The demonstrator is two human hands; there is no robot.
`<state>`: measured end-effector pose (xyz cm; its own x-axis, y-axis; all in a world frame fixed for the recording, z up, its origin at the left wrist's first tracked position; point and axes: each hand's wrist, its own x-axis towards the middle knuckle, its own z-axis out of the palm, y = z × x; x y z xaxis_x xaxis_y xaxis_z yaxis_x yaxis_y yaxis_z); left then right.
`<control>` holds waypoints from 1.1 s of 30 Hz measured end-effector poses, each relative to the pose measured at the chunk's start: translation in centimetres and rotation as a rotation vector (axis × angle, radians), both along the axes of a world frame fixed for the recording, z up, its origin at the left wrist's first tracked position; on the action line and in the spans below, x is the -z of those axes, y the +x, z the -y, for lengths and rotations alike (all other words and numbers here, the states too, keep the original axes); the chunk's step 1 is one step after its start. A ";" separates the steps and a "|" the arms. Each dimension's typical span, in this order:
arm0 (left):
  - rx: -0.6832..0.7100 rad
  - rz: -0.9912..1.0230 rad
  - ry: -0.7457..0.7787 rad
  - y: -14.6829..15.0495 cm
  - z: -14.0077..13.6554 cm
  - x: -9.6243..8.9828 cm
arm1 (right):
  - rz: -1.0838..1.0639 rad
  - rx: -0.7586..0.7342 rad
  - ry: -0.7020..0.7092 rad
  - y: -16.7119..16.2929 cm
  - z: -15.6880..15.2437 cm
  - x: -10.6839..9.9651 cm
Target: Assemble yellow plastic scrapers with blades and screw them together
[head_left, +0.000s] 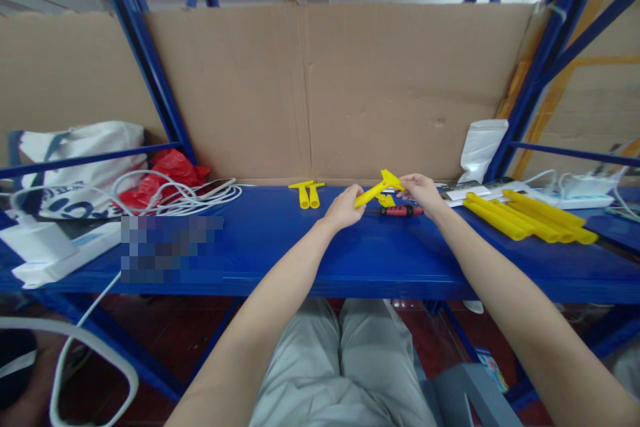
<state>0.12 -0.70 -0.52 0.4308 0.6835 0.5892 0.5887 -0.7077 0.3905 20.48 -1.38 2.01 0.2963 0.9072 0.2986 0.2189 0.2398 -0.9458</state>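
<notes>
My left hand (pixel 345 207) is closed around the tube-shaped handle of a yellow plastic tool (pixel 373 194) with a wide, flared head, held tilted above the blue table. At the head's right corner is my right hand (pixel 421 191), fingers curled and pinched together. Whatever sits between those fingertips is too small to make out. Beneath the tool lies a screwdriver (pixel 401 211) with a red and black handle, its shaft pointing left. A small yellow piece (pixel 385 200) rests just behind it. Left of my hands, two yellow T-shaped pieces (pixel 303 195) lie side by side.
Several yellow tubes (pixel 520 217) lie at the right, near a white power strip (pixel 583 199) and a white bag (pixel 484 147). On the left are coiled white cables (pixel 210 197), a red plastic bag (pixel 167 177) and a cloth bag (pixel 90 163). Cardboard (pixel 400 93) walls the back.
</notes>
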 end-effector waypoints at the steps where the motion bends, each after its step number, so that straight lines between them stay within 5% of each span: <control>1: -0.008 -0.032 0.008 0.0 0.1 0.0 | 0.011 -0.010 -0.001 -0.3 0.1 0.0; 27: -0.120 -0.259 0.031 -0.2 -0.1 0.1 | 0.248 -0.271 -0.056 -2.9 0.6 1.0; 30: -0.140 -0.272 0.006 -0.2 0.0 0.1 | 0.299 -0.203 -0.052 -1.8 0.0 0.8; 33: -0.151 -0.273 -0.016 -0.3 0.1 0.1 | 0.479 0.028 -0.044 0.7 -0.4 0.6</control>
